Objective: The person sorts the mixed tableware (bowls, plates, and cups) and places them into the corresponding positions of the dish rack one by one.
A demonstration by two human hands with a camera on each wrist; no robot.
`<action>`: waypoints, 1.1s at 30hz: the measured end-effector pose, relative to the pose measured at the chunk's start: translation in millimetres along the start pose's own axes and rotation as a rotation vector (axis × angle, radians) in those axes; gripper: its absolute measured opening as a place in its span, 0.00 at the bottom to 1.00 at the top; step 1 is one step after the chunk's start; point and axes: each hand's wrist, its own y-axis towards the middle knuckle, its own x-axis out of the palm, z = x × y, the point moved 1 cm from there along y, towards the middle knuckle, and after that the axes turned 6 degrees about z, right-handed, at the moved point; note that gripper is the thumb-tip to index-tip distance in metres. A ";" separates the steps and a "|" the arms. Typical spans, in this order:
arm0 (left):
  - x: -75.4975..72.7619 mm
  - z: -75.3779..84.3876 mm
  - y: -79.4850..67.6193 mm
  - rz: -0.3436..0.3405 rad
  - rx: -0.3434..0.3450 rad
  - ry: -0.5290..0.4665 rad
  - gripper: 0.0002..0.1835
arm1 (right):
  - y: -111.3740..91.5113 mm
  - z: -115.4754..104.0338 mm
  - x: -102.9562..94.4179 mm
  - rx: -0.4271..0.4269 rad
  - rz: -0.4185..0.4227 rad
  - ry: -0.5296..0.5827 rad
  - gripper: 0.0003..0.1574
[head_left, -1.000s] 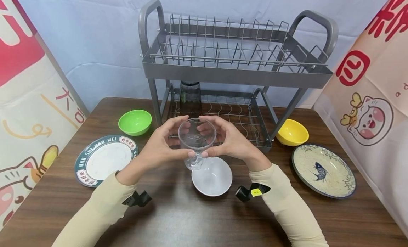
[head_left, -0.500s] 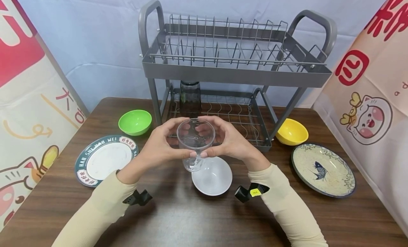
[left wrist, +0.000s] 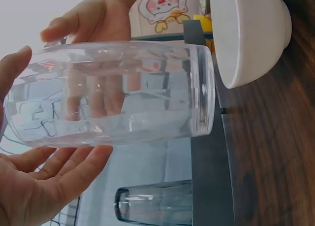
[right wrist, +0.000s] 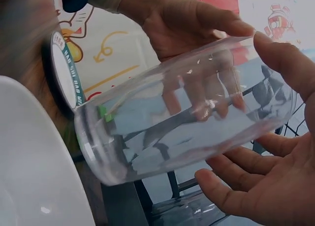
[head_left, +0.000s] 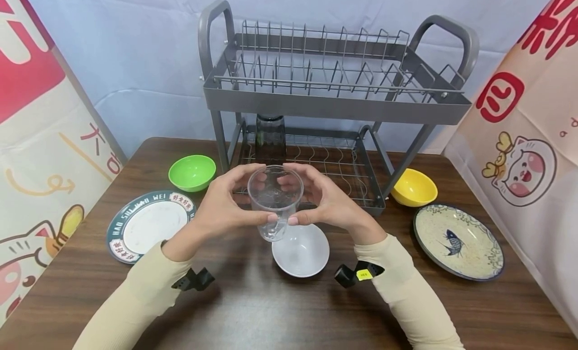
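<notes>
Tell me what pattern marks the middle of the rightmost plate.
A dark blue fish, best seen in the head view.

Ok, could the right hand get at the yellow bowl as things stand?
Probably not while the right hand holds the clear cup; once freed, likely: the yellow bowl is uncovered on top, though a rack leg stands at its left.

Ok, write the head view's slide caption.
Left hand and right hand hold a clear cup near a white bowl and gray dish rack.
</notes>
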 end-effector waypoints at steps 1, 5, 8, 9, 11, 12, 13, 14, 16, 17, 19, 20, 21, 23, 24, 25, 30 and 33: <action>-1.0 -3.0 0.5 0.004 0.001 -0.006 0.41 | -1.2 0.6 -0.3 0.006 0.002 0.007 0.57; -4.9 -17.6 3.0 0.024 0.006 -0.063 0.41 | -4.9 6.4 -1.0 0.033 0.010 0.048 0.57; -5.9 -26.0 4.7 0.027 0.028 -0.107 0.42 | -7.4 11.5 -1.1 0.029 0.018 0.113 0.57; -5.9 -27.2 5.1 0.027 0.042 -0.116 0.42 | -8.2 12.8 -1.1 0.023 0.021 0.137 0.57; -5.7 -28.1 5.2 0.025 0.067 -0.132 0.42 | -9.5 15.0 -0.9 0.009 0.025 0.177 0.58; -5.4 -27.9 5.1 0.024 0.078 -0.146 0.42 | -10.2 16.1 -0.8 0.003 0.027 0.191 0.58; -5.1 -27.2 5.0 0.025 0.089 -0.157 0.42 | -10.9 17.0 -0.7 -0.003 0.028 0.202 0.59; -4.9 -26.6 4.9 0.025 0.099 -0.170 0.42 | -11.3 18.0 -0.6 -0.008 0.027 0.213 0.59; -4.4 -25.2 4.9 0.022 0.118 -0.208 0.43 | -12.4 20.2 -0.6 -0.013 0.023 0.226 0.58; -4.2 -24.5 5.0 0.019 0.128 -0.229 0.42 | -12.9 21.2 -0.4 -0.018 0.014 0.234 0.57; -4.0 -23.9 5.1 0.012 0.148 -0.265 0.42 | -14.2 23.7 -0.3 -0.022 -0.005 0.249 0.54; -4.0 -23.8 5.3 0.008 0.158 -0.283 0.42 | -14.6 24.7 0.0 -0.023 -0.014 0.255 0.54; -3.9 -23.7 5.6 0.003 0.168 -0.300 0.42 | -14.9 25.5 0.4 -0.024 -0.023 0.255 0.54; -3.5 -23.8 6.1 -0.004 0.188 -0.328 0.42 | -15.3 27.8 1.6 -0.025 -0.043 0.263 0.55; -2.9 -23.6 6.3 -0.007 0.199 -0.341 0.42 | -15.4 28.7 2.2 -0.022 -0.051 0.267 0.56; -2.2 -23.3 6.8 -0.010 0.210 -0.353 0.42 | -15.5 29.3 3.0 -0.020 -0.061 0.270 0.58; 1.7 -20.9 8.3 -0.035 0.264 -0.424 0.44 | -15.6 32.3 7.3 -0.029 -0.121 0.296 0.60; 3.2 -21.0 9.0 -0.047 0.285 -0.445 0.44 | -15.6 34.0 9.9 -0.030 -0.134 0.313 0.57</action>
